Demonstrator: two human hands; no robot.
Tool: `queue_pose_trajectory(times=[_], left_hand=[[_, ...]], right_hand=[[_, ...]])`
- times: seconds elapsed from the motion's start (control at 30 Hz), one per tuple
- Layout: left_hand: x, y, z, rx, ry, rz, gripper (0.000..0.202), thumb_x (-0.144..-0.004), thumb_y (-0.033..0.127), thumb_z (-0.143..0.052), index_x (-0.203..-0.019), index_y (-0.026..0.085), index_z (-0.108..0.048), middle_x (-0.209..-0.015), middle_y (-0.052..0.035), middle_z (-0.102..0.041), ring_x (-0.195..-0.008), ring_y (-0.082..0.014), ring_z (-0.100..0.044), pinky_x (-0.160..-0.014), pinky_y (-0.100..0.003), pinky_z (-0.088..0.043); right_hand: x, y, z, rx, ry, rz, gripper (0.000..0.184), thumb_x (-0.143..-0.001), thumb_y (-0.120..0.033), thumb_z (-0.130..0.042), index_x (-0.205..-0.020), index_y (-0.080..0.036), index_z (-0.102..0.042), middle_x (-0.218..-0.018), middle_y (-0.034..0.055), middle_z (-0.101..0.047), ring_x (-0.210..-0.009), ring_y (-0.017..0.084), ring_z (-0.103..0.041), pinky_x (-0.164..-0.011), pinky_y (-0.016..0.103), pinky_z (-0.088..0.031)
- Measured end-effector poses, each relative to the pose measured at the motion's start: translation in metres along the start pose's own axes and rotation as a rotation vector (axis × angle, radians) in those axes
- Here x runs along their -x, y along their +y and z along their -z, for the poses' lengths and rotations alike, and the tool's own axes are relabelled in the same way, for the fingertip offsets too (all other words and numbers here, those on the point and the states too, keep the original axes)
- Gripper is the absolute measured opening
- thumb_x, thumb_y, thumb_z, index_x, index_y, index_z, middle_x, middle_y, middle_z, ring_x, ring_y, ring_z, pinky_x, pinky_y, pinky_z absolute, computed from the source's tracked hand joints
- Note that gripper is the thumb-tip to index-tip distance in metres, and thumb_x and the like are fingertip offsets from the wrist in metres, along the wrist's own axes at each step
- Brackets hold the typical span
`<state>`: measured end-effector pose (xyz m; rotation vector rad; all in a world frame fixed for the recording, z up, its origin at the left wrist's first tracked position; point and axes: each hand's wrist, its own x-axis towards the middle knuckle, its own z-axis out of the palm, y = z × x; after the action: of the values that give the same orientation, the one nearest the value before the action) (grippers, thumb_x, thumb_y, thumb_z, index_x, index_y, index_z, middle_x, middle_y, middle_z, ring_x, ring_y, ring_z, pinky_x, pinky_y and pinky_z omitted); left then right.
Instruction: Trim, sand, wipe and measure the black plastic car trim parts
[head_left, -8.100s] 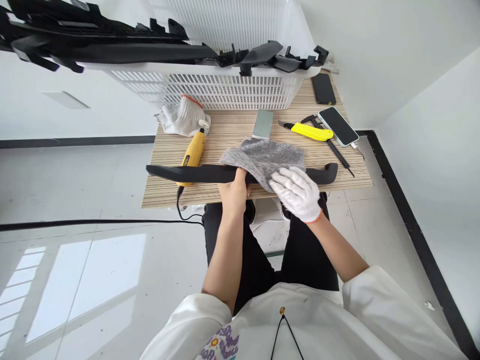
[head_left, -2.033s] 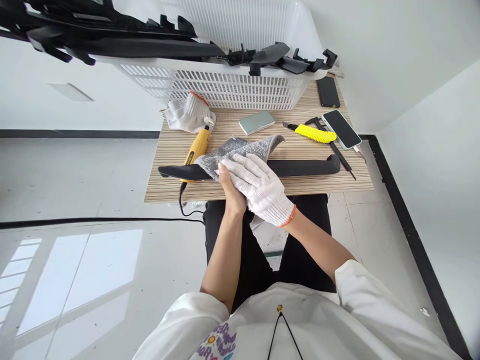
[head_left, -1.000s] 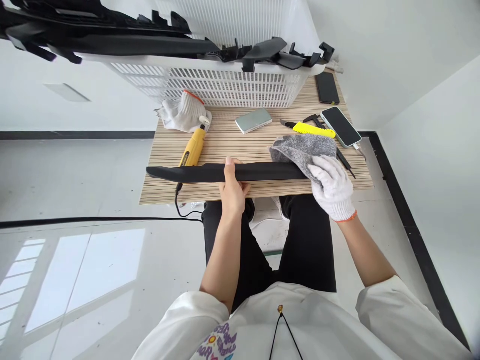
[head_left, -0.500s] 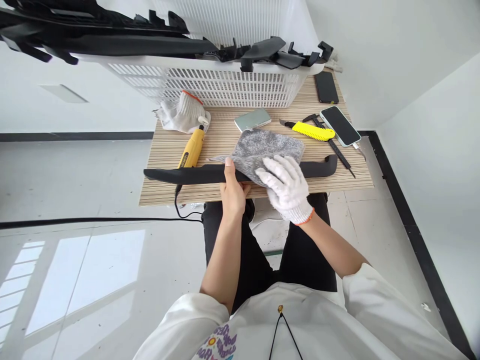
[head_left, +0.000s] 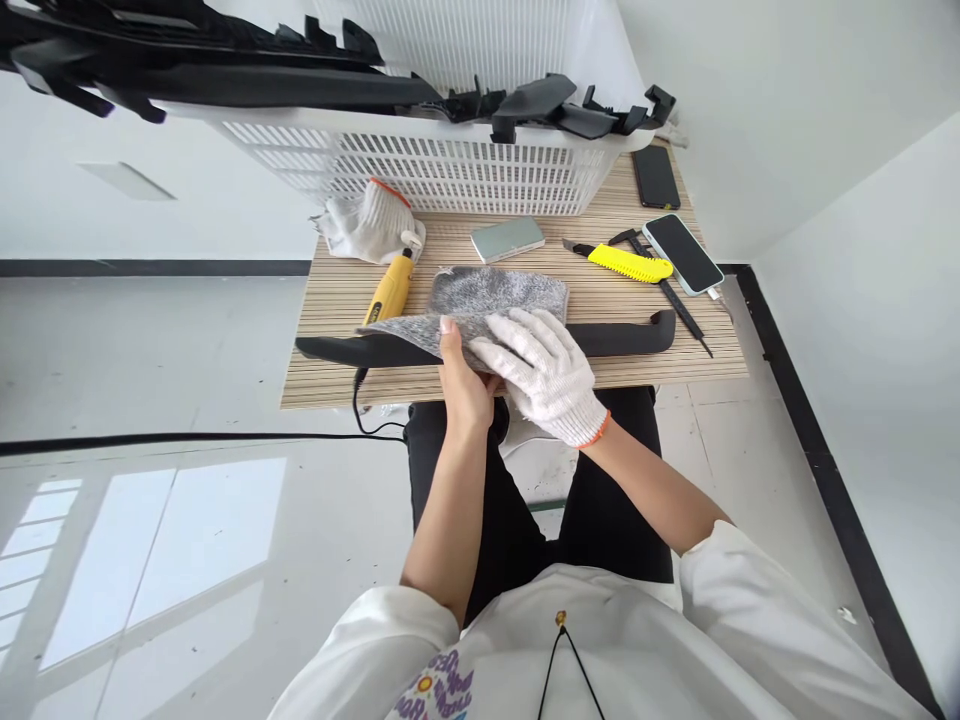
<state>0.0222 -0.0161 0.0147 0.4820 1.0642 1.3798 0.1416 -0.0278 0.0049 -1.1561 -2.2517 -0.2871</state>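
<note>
"So, what do the hands have hold of?"

"The left hand (head_left: 466, 388), bare, is closed round the long black strip (head_left: 622, 338) from the near side, its thumb up against the grey cloth (head_left: 502, 290). The right hand (head_left: 544, 372), gloved in white, lies over the cloth just beside the left one. Its thumb is hidden, so I can't tell whether it grips the cloth or only rests on it"

"And where's the strip itself?"

"Stretched from left to right over the near part of the counter (head_left: 322, 388), hooked end to the right, tapered end to the left, its middle under the cloth. It crosses above the near end of a yellow power tool (head_left: 388, 290); whether those two touch, I can't tell"

"What else is about?"

"A loose glove (head_left: 367, 228) by the tool's tip, in front of a white basket (head_left: 465, 170) with black plastic parts (head_left: 300, 88) lying across its rim. Beyond the cloth there's a flat pale green box (head_left: 508, 239). Over to the right, a yellow knife (head_left: 630, 263) lies across a black caliper (head_left: 682, 318), beside a pale-edged phone (head_left: 684, 255), and a dark phone (head_left: 656, 178) lies farther back"
</note>
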Motion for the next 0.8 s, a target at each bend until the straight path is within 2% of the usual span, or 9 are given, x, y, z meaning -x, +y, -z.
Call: queue_pose_trajectory(times=[0.1, 0.17, 0.23, 0.3, 0.37, 0.47, 0.6, 0.7, 0.8], left_hand=[[-0.002, -0.001, 0.001, -0.001, 0.065, -0.026, 0.056, -0.090, 0.075, -0.055, -0.113, 0.025, -0.065, -0.117, -0.0093, -0.068, -0.110, -0.0261, -0.068, -0.070, -0.028, -0.059], [-0.002, 0.001, 0.001, -0.039, 0.102, -0.030, 0.060, -0.087, 0.079, -0.055, -0.104, 0.023, -0.064, -0.099, -0.0083, -0.066, -0.086, -0.0209, -0.067, -0.054, -0.023, -0.051], [-0.002, 0.004, 0.000, -0.079, 0.103, -0.052, 0.065, -0.084, 0.086, -0.052, -0.096, 0.022, -0.062, -0.085, -0.0053, -0.059, -0.065, -0.0144, -0.057, -0.043, -0.019, -0.036], [0.000, 0.007, -0.001, -0.113, 0.079, -0.090, 0.068, -0.082, 0.090, -0.049, -0.091, 0.023, -0.058, -0.078, -0.0026, -0.052, -0.056, -0.0102, -0.045, -0.040, -0.018, -0.025], [0.001, 0.010, -0.003, -0.135, 0.064, -0.115, 0.069, -0.081, 0.091, -0.048, -0.089, 0.023, -0.056, -0.075, -0.0011, -0.047, -0.053, -0.0088, -0.038, -0.040, -0.019, -0.021], [0.003, 0.011, -0.004, -0.137, 0.073, -0.124, 0.068, -0.081, 0.091, -0.050, -0.088, 0.024, -0.056, -0.073, 0.0000, -0.043, -0.053, -0.0084, -0.033, -0.041, -0.019, -0.019], [0.005, 0.009, -0.005, -0.156, 0.090, -0.126, 0.067, -0.080, 0.090, -0.052, -0.088, 0.024, -0.056, -0.075, -0.0002, -0.042, -0.053, -0.0084, -0.033, -0.042, -0.020, -0.021], [0.005, 0.009, -0.005, -0.176, 0.104, -0.130, 0.065, -0.081, 0.089, -0.052, -0.089, 0.024, -0.058, -0.077, -0.0005, -0.044, -0.054, -0.0085, -0.036, -0.043, -0.020, -0.021], [0.003, 0.007, -0.003, -0.179, 0.107, -0.139, 0.062, -0.084, 0.086, -0.052, -0.090, 0.025, -0.058, -0.078, -0.0007, -0.046, -0.054, -0.0084, -0.039, -0.042, -0.019, -0.021]], right_hand=[[0.013, 0.012, 0.005, 0.051, 0.023, -0.028, 0.047, -0.100, -0.018, -0.049, -0.144, -0.033, -0.060, -0.149, 0.0008, -0.060, -0.145, 0.022, -0.049, -0.123, 0.050, -0.039], [0.023, 0.022, 0.011, 0.078, 0.034, -0.049, 0.047, -0.099, -0.017, -0.047, -0.140, -0.034, -0.063, -0.145, 0.0005, -0.063, -0.142, 0.022, -0.051, -0.122, 0.050, -0.041], [0.034, 0.034, 0.018, 0.104, 0.048, -0.071, 0.046, -0.098, -0.016, -0.047, -0.136, -0.034, -0.066, -0.142, 0.0005, -0.065, -0.140, 0.022, -0.054, -0.120, 0.050, -0.042], [0.048, 0.047, 0.027, 0.133, 0.067, -0.105, 0.045, -0.096, -0.017, -0.048, -0.133, -0.033, -0.068, -0.141, 0.0009, -0.066, -0.138, 0.023, -0.055, -0.120, 0.050, -0.043], [0.062, 0.061, 0.037, 0.170, 0.068, -0.168, 0.044, -0.093, -0.018, -0.050, -0.129, -0.031, -0.071, -0.140, 0.0012, -0.066, -0.137, 0.024, -0.056, -0.119, 0.050, -0.044], [0.080, 0.076, 0.051, 0.262, 0.034, -0.345, 0.044, -0.089, -0.013, -0.050, -0.120, -0.030, -0.075, -0.138, 0.0007, -0.068, -0.137, 0.024, -0.056, -0.116, 0.048, -0.047], [0.085, 0.076, 0.059, 0.312, -0.015, -0.497, 0.043, -0.088, -0.011, -0.049, -0.117, -0.028, -0.076, -0.139, 0.0017, -0.068, -0.139, 0.025, -0.055, -0.115, 0.049, -0.049], [0.077, 0.063, 0.053, 0.264, 0.030, -0.500, 0.040, -0.087, -0.013, -0.050, -0.114, -0.026, -0.076, -0.135, 0.0032, -0.070, -0.136, 0.026, -0.058, -0.114, 0.049, -0.050], [0.062, 0.045, 0.038, 0.165, 0.115, -0.398, 0.038, -0.086, -0.013, -0.051, -0.110, -0.027, -0.076, -0.130, 0.0027, -0.072, -0.132, 0.025, -0.060, -0.116, 0.049, -0.048]])
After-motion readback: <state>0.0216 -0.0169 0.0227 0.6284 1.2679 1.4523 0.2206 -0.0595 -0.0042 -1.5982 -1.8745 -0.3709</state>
